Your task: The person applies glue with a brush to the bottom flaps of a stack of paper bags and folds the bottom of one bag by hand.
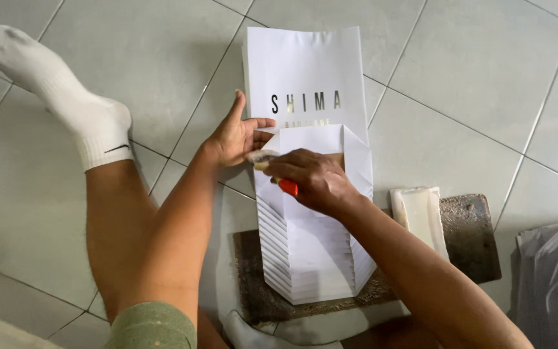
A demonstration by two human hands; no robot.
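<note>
Bags [311,258] stacked under both hands, R hand [314,181] w/ brush [272,169].

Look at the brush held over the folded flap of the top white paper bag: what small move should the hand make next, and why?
Probably draw the glue brush sideways along the folded flap. The right hand holds its red handle with the bristles at the flap's left end, while the left hand pins the top paper bag flat; the rest of the flap looks unbrushed.

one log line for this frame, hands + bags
left hand: pressing top paper bag flat | right hand: gripping orange-handled brush at fold | bag stack: fanned on brown board
</note>
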